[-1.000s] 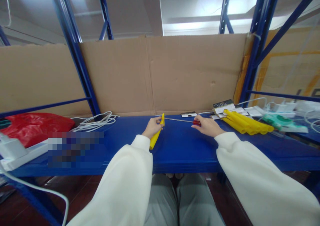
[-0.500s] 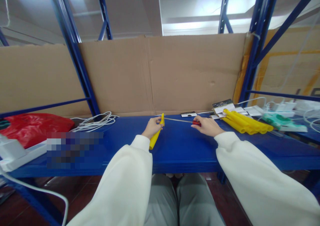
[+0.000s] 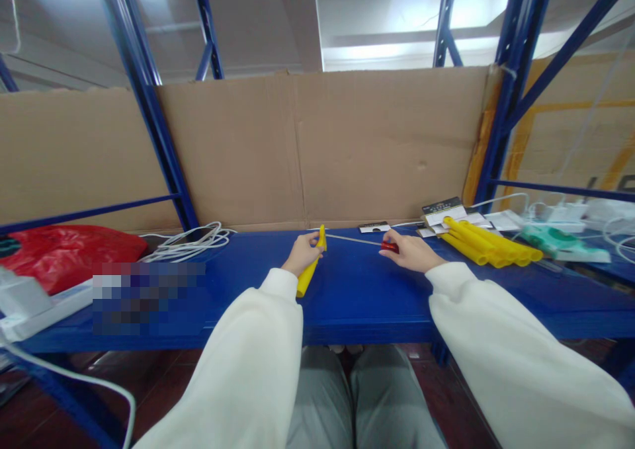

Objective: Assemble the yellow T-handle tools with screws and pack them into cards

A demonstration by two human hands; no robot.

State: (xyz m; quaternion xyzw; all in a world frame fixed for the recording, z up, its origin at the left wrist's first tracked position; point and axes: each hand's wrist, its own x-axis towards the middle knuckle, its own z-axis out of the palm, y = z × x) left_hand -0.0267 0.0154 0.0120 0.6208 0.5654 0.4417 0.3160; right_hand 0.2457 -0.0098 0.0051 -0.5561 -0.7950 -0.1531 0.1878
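Note:
My left hand [image 3: 301, 253] is closed around a yellow tube [image 3: 308, 278], tilted with its narrower, flattened-looking end up and away from me. In my right hand [image 3: 413, 251] is the red handle of a screwdriver [image 3: 390, 246]. Its long thin metal shaft points left across the blue tabletop, and the tip reaches the upper part of the tube near my left fingers. Whether the tip touches the tube or sits in it, I cannot make out.
Several yellow tubes [image 3: 489, 241] lie in a pile at the right, beside black-and-white cards [image 3: 443, 212]. A green-and-white item [image 3: 560, 243] is further right. Coiled white cable [image 3: 198, 241], a red bag [image 3: 74, 254] and a power strip [image 3: 54, 310] occupy the left. Cardboard [image 3: 297, 151] stands behind.

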